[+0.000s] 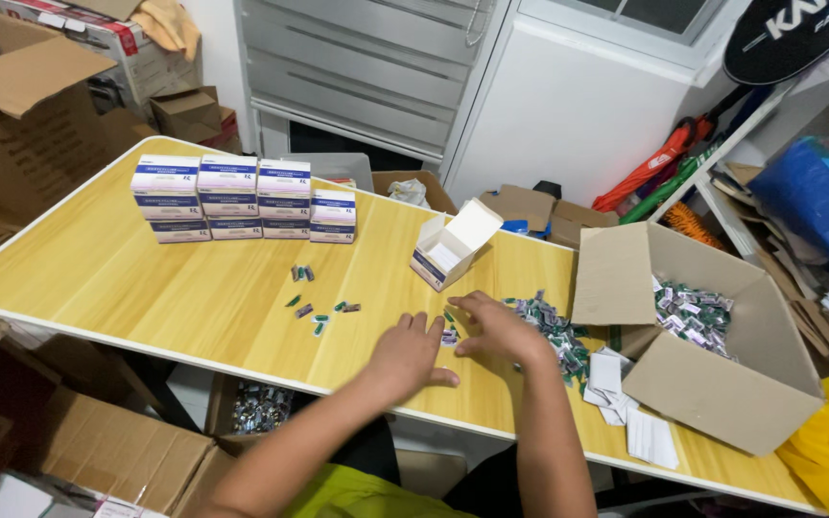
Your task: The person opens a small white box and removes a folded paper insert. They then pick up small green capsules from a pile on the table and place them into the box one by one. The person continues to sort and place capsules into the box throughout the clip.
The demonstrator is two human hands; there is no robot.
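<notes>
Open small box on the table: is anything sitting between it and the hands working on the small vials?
Nothing visible does. Bare tabletop lies between the open small box and both hands: left hand and right hand, which gather small vials. The vial pile lies off to the right.

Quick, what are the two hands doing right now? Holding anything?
Left hand: open, flat on the wooden table, holding nothing.
Right hand: fingers bent over a small vial; whether it grips it cannot be told.

Both hands (410, 350) (496, 326) low, palms down, fingers spread
</notes>
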